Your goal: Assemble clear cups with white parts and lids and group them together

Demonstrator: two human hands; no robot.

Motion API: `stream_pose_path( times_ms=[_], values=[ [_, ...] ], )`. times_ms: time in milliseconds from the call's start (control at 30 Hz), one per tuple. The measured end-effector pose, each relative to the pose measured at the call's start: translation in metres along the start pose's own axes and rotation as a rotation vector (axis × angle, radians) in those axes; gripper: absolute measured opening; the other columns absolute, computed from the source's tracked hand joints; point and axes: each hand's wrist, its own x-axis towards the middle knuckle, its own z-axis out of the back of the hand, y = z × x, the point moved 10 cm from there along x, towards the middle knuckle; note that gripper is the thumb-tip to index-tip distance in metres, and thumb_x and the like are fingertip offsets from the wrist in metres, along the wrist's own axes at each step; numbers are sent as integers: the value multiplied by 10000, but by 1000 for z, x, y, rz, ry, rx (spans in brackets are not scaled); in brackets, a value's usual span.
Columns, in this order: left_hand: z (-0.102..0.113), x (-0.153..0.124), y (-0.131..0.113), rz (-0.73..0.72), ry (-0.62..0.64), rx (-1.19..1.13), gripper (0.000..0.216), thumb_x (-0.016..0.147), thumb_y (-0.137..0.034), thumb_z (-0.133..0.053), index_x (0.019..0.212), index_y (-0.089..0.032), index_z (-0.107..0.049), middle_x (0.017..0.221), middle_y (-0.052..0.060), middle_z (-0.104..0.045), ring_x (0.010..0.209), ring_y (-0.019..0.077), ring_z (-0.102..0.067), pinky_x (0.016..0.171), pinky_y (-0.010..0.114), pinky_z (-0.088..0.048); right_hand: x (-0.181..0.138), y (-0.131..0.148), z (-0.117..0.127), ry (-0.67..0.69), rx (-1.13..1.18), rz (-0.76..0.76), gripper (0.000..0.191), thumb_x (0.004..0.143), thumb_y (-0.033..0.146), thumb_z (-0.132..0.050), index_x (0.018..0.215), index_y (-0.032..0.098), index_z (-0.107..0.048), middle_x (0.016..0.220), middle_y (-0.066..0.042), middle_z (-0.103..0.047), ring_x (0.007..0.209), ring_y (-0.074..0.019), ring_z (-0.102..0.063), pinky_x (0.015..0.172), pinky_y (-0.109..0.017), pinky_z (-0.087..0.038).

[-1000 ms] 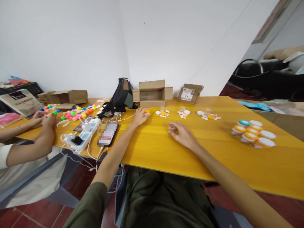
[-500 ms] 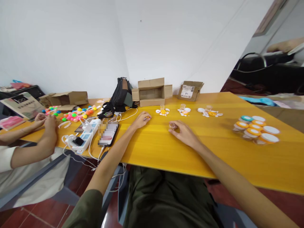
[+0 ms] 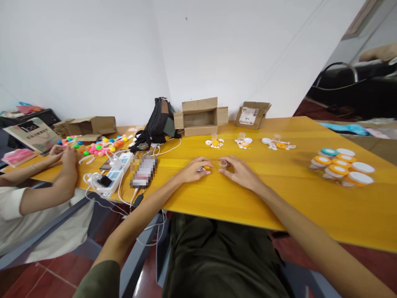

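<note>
gripping a clear cylindrical cup [image 3: 223,164], probably plastic: the right hand [image 3: 241,172].

- Your left hand [image 3: 195,170] is drawing back toward your body and over to your right hand [image 3: 237,171], narrowing the gap between them.
- The orange and white pieces [image 3: 204,168] are travelling with it, nearing the small clear cup [image 3: 222,164].

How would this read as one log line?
left hand: holds orange-and-white pieces | right hand: holds clear container | lidded jars: grouped rightward
</note>
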Motion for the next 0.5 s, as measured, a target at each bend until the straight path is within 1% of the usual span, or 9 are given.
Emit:
stream_pose_path(
  times_ms=[100,267,333,433,500],
  values=[
    [1,-1,-5,-25,-2,-65,273,872,-301,-716,1141,-275,-751,1211,77,-722,1186,256,-639,1097,416,-460,0,1,-1,6,3,-3,234,800,283,-679,1030,257,-719,964,-64,-734,871,-272,-682,857,-422,-582],
    [8,-1,-6,-58,-31,-153,270,882,-400,-711,1103,-259,-773,1189,93,-743,1146,250,-668,1062,383,-476,2,-1,-3,19,9,-32,179,796,265,-679,973,244,-694,964,-62,-728,870,-261,-680,849,-413,-578],
    [11,-1,-3,-46,-46,-161,297,890,-424,-698,1128,-260,-765,1164,88,-756,1106,247,-681,1036,378,-489,5,-3,-4,20,14,-42,168,798,252,-677,965,242,-685,969,-63,-724,875,-259,-681,855,-419,-578],
    [16,-1,4,-2,-53,-151,288,916,-381,-654,1151,-248,-754,1153,82,-766,1087,242,-684,1016,372,-498,10,-7,-4,7,18,-61,197,790,223,-681,986,236,-681,988,-68,-727,895,-264,-688,879,-439,-577],
    [16,-1,9,21,-39,-134,223,921,-315,-629,1073,-240,-774,1133,76,-770,1085,237,-681,1027,376,-492,14,-9,-5,-7,25,-73,230,784,209,-688,1012,233,-684,1008,-72,-731,909,-268,-696,897,-451,-577]
  ],
)
